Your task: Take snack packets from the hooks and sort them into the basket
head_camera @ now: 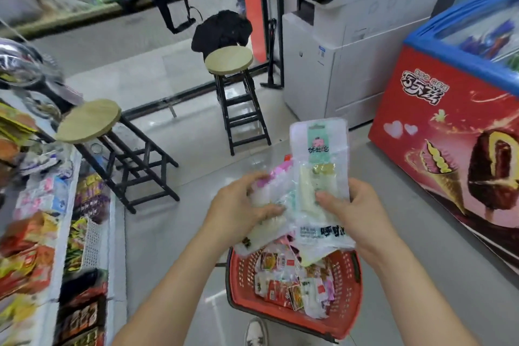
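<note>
We are standing in a shop aisle with the big red ice-cream freezer chest point(449, 154) sitting to our right, the white office copier point(331, 64) standing beyond it and the white snack shelf point(92, 239) running along our left. Down by our feet the red perforated plastic basket point(243, 278) is resting on the pale floor, already holding a heap of small red and white packets point(283, 286). Above it we are holding a loose fan of clear and pink snack packets point(276, 185). Our left hand point(241, 205) is curling round the pink and pale ones, and our right hand point(358, 211) is pinching the tall clear packet with the mint-green header card point(318, 149), thumb pressing on its front. We are judging these to be light, floppy, slick film pouches, likely to slide over one another. So we are favouring a hold on the stiffer sealed edge or header rather than the soft middle, and lowering each close to the basket before letting go.
</note>
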Available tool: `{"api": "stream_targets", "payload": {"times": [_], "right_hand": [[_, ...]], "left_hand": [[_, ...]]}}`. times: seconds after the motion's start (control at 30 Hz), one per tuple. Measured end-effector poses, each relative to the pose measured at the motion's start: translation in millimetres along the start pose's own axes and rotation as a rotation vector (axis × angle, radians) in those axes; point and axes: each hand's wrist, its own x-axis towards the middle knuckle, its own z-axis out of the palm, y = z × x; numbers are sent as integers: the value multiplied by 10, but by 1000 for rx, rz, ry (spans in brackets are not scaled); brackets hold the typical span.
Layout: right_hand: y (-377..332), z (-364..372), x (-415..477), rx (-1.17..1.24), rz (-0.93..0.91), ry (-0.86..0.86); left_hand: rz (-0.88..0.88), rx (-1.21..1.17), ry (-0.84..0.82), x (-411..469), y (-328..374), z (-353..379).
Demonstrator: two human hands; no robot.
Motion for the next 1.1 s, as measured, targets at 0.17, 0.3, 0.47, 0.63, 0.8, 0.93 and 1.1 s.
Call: {"api": "stream_targets", "payload": {"times": [0.17,0.3,0.47,0.63,0.8,0.93,1.1], "right_hand": [[-245,329,2,144,22,-120],[-402,673,-10,223,26,-187],[-688,1375,-167,277,12,-394],[-804,2178,-399,90,-275,-527],[-874,3142,-957,-121,-581,-729],[-889,3964,-1417,-56,-426,-872],[-913,4762,-1818,-99,-524,-998]], "left_hand": [[-80,-250,214,-418,16,-407],[-190,-630,498,-712,-51,-760],[-172,-1232,654,-1305,-233,-1410],[-63,-782,964,-2068,-485,-2038],[44,-822,931,-2678,-804,-2435],[-25,-565,1028,-3037,-1171,-2610],[-138,-351,1104,-3513,-1546,-2956]]}}
